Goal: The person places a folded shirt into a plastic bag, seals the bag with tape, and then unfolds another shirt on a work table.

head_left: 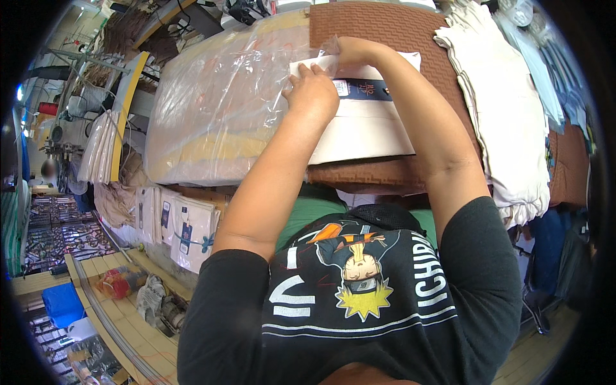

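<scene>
A folded cream garment (pixel 359 131), perhaps trousers, lies in front of me with a navy label band (pixel 369 89) across it. Its left end meets a large clear plastic bag (pixel 218 96) spread over the padded surface. My left hand (pixel 312 93) rests on that end of the garment at the plastic's edge, fingers spread. Beside it, at the garment's far edge, my right hand (pixel 355 54) is bent inward against a raised fold of plastic. The right fingertips are hidden by the plastic and cloth, so their grip does not show.
Brown patterned cloth (pixel 372 25) covers the right part of the work surface. A pile of cream garments (pixel 500 115) lies at its right, with blue clothes (pixel 568 83) beyond. Bagged, labelled garments (pixel 189 231) sit lower left, near a yellow-edged board (pixel 130 115).
</scene>
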Motion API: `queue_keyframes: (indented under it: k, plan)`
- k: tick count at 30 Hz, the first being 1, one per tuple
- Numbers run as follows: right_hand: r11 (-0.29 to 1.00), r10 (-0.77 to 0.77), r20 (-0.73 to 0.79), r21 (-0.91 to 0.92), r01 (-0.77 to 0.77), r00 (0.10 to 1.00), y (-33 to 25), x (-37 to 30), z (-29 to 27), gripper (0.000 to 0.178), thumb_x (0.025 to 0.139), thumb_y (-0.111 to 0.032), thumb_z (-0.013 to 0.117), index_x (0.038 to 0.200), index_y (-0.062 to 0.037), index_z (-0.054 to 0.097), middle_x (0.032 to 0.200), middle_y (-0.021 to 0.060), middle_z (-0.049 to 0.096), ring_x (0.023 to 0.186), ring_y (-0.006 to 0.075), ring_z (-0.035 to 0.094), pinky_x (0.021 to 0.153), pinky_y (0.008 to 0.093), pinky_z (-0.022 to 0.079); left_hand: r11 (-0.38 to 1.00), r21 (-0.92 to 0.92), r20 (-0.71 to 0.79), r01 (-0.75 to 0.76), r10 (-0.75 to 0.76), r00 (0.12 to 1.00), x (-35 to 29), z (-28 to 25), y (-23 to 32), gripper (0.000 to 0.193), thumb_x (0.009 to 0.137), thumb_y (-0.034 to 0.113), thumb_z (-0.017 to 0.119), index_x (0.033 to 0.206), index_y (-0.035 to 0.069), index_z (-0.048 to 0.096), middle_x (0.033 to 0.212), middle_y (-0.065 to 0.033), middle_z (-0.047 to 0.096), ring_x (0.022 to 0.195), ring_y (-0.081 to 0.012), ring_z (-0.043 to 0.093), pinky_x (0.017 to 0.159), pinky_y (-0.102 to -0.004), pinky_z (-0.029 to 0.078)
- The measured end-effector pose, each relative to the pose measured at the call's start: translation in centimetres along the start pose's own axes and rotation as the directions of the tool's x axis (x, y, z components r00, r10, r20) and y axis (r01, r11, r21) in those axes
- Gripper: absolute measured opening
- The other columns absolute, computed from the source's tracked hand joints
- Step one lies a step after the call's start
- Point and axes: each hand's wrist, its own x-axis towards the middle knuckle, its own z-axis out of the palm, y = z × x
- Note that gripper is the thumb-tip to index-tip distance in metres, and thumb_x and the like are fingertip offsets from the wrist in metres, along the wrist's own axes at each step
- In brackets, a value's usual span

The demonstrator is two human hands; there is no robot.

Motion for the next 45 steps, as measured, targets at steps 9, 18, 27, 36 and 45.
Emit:
queue_keyframes:
  k: [9, 18, 27, 36, 45]
  plan:
    - [0.907, -0.254, -0.494, -0.419, 0.028, 0.831, -1.6, -7.8, 3.2, 0.040, 0.079, -0.026, 0.065, 0.114, -0.0083, 0.059, 0.116, 0.0118, 0.060, 0.110, 0.0291, 0.054, 0.094, 0.0432, 0.039, 0.174, -0.972, 0.206, 0.160, 0.295, 0.933, -1.4, -0.1, -4.4, 0.090, 0.075, 0.040, 0.070, 0.144, 0.003, 0.026, 0.142, -0.0213, 0.035, 0.132, -0.0273, 0.033, 0.107, -0.0350, 0.025]
    - [0.868, -0.437, -0.361, -0.411, 0.280, 0.824, -7.8, -16.3, 9.3, 0.049, 0.072, -0.023, 0.072, 0.117, -0.0091, 0.055, 0.121, 0.0107, 0.055, 0.118, 0.0281, 0.047, 0.103, 0.0463, 0.032, 0.591, -0.578, -0.544, -0.562, 0.234, 0.806, -5.6, 0.4, -10.3, 0.062, 0.079, 0.034, 0.068, 0.132, 0.010, 0.046, 0.130, -0.0146, 0.049, 0.123, -0.0299, 0.044, 0.104, -0.0381, 0.033]
    - [0.816, -0.509, -0.399, -0.506, 0.280, 0.762, -7.7, -14.9, 13.2, 0.045, 0.070, -0.018, 0.069, 0.112, -0.0108, 0.054, 0.117, 0.0076, 0.052, 0.111, 0.0250, 0.050, 0.099, 0.0428, 0.036, 0.822, -0.407, -0.583, -0.398, 0.102, 0.806, -10.2, 7.4, -9.1, 0.049, 0.065, 0.016, 0.074, 0.110, 0.015, 0.054, 0.112, -0.0059, 0.053, 0.107, -0.0255, 0.049, 0.090, -0.0392, 0.035]
    - [0.807, -0.524, -0.423, -0.524, 0.272, 0.739, -8.3, -13.8, 13.0, 0.033, 0.076, -0.017, 0.059, 0.108, -0.0100, 0.055, 0.109, 0.0079, 0.056, 0.103, 0.0252, 0.053, 0.094, 0.0387, 0.039, 0.785, -0.471, -0.638, -0.403, 0.012, 0.770, -9.0, 7.3, -9.7, 0.019, 0.072, 0.012, 0.071, 0.089, 0.015, 0.064, 0.099, -0.0028, 0.059, 0.098, -0.0223, 0.055, 0.084, -0.0372, 0.040]
    - [0.763, -0.588, -0.481, -0.597, 0.249, 0.650, -7.5, -12.1, 13.3, 0.032, 0.075, -0.015, 0.057, 0.106, -0.0103, 0.064, 0.107, 0.0062, 0.063, 0.103, 0.0232, 0.059, 0.087, 0.0344, 0.046, 0.651, -0.637, -0.639, -0.412, -0.147, 0.755, -9.0, 7.5, -9.6, 0.012, 0.077, 0.014, 0.071, 0.086, 0.006, 0.067, 0.090, -0.0078, 0.064, 0.083, -0.0249, 0.063, 0.073, -0.0346, 0.049]
